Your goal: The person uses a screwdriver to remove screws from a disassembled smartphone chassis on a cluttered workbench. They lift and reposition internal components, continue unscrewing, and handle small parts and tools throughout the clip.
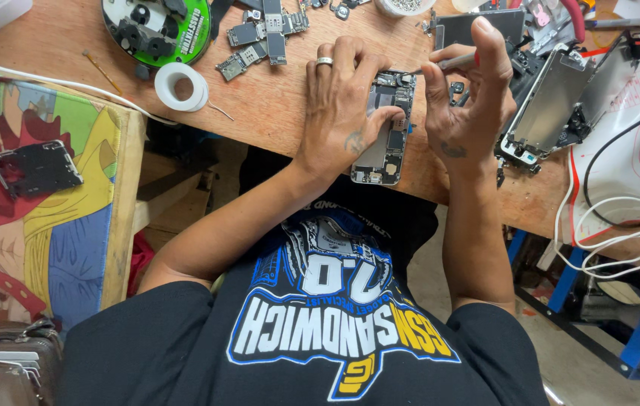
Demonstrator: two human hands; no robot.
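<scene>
An opened phone body (389,143) lies on the wooden bench (275,113) near its front edge, its inner parts showing. My left hand (342,105), with a ring on one finger, presses down on the phone's left side, thumb across its middle. My right hand (470,98) holds a thin metal tool (448,63) between thumb and fingers, its tip pointing at the top of the phone.
A roll of white tape (181,86) and a round green-and-black parts tray (157,28) sit at the back left, with loose circuit boards (267,34). Another open phone frame (549,105) lies right. White cables (621,233) hang off the right edge. A dark metal plate (36,167) rests on a colourful cloth.
</scene>
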